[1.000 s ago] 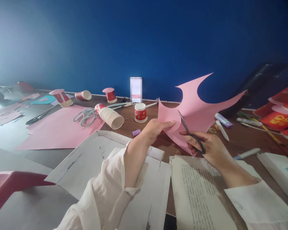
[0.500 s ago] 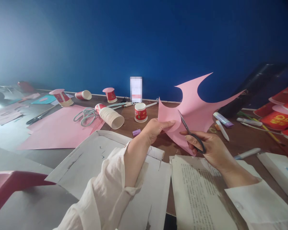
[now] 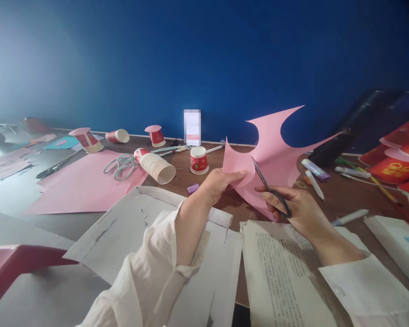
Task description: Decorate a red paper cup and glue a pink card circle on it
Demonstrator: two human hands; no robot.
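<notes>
My left hand (image 3: 221, 184) pinches the left part of a pink sheet of paper (image 3: 272, 154), thumb on top. The sheet has deep curved cut-outs along its upper edge and stands raised above the table. My right hand (image 3: 293, 204) grips black-handled scissors (image 3: 267, 184), fingers through the loops. Their blades point up and left and lie against the paper near my left thumb, by a curved line in the sheet. How far the blades are apart I cannot tell. Behind my left hand stands a red and white paper cup (image 3: 199, 160), with a purple cap (image 3: 192, 188) near it.
A stack of paper cups (image 3: 157, 168) lies left, beside grey cord (image 3: 119, 167) on pink paper (image 3: 78, 186). A phone (image 3: 192, 127) leans on the blue wall. An open book (image 3: 276, 268) and white cardboard (image 3: 204, 277) lie in front. Glue stick (image 3: 315, 170) and red cups (image 3: 395, 168) are right.
The view has shifted very slightly. The pink sheet's right-hand point has tilted a little; both hands keep nearly the same place on paper and scissors.
</notes>
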